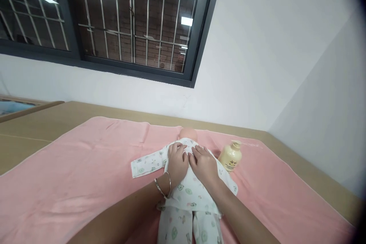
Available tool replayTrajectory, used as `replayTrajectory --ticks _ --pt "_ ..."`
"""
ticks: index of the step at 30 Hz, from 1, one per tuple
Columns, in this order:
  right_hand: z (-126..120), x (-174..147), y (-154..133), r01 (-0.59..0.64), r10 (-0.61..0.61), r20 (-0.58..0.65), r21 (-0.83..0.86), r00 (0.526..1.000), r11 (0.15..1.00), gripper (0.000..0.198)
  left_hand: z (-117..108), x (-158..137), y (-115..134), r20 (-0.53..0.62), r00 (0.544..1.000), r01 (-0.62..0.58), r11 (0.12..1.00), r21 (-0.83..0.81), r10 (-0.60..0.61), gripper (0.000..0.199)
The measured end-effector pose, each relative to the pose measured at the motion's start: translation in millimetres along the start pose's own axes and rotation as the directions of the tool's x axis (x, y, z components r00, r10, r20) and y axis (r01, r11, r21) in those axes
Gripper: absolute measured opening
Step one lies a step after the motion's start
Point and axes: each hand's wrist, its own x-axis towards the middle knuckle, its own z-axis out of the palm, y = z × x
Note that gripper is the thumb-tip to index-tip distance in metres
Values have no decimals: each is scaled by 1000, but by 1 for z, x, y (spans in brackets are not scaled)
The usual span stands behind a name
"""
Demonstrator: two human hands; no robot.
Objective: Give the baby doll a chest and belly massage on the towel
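A baby doll (188,134) lies on its back, its smooth head at the far end and its face hardly showing. White printed top (190,194) and matching trousers (175,225) cover it, with one sleeve (147,163) stretched out to the left. My left hand (177,162), a bangle on its wrist, rests on the left of the doll's chest with fingers laid over the cloth. On the right of the chest lies my right hand (203,164), fingers extended and slightly bent. The two thumbs almost meet in the middle.
A pale yellow pump bottle (230,156) stands right of the doll on a pink blanket (85,160). The blanket covers a wooden surface (81,108) against a white wall (243,65). Above is a barred window (134,23). Blue cloth (14,106) shows at far left.
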Motion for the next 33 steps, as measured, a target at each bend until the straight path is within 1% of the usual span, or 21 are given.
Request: replayTrajectory --ticks 2,4,7,10,14,18,20,24,29,31,33 --pt "-1 0 0 -7 7 -10 13 1000 1000 37 0 1 -1 38 999 23 999 35 -24 32" --pt "-2 3 3 -63 62 7 28 998 998 40 -1 3 -2 80 996 28 998 65 -33 35" --pt "-4 9 8 -122 119 61 46 991 991 47 -4 7 -3 154 988 -30 993 112 12 39" --pt "-6 15 13 -97 88 119 74 989 993 48 -6 11 -3 221 974 -83 982 168 45 41" --pt "-3 17 19 -55 35 179 108 983 993 51 -4 12 -7 249 968 -89 971 221 32 44" --pt "2 17 24 -45 19 250 99 968 994 56 -1 12 -10 277 960 -110 969 219 46 47" --pt "3 17 25 -43 17 265 90 964 995 57 -2 12 -10 290 955 -128 971 201 66 47" --pt "-1 17 19 -6 -10 249 62 969 998 54 -4 13 -11 267 957 -153 979 133 114 44" --pt "-10 10 -1 -3 15 134 -92 991 996 42 -3 8 -13 150 973 -176 984 3 173 30" --pt "-14 6 -7 -12 26 101 -133 995 991 36 -3 5 -13 104 977 -188 982 -5 188 26" --pt "-15 6 -8 -39 51 94 -122 994 992 34 -4 4 -13 73 980 -184 983 13 183 23"
